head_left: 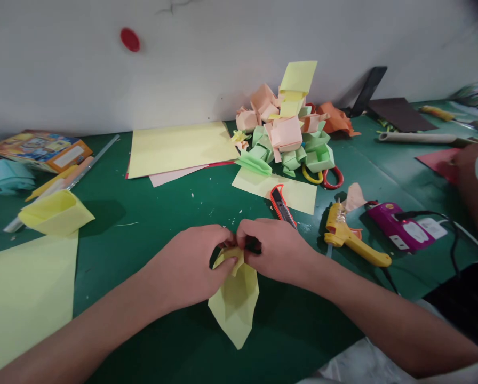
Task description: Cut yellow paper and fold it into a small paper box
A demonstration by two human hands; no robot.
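Observation:
A piece of folded yellow paper [237, 306] is held up between both hands over the green table, its pointed end toward me. My left hand [197, 258] pinches its upper left edge, the thumb lying across a small folded flap. With the fingertips of my right hand [273, 248] I grip the same paper at its upper right edge. The fingertips of both hands nearly meet at the top fold, and part of that fold is hidden behind them. Just beyond my right hand lies a red and black box cutter [281, 205], partly on a pale yellow paper strip [259, 184].
Several folded paper pieces in pink, green and yellow are heaped at the back, one a pink box [286, 133]. Scissors [333, 178] lie beside them. To the right are a yellow glue gun [349, 240] and a purple power strip [409, 226]. Yellow sheets [178, 149] lie by the wall.

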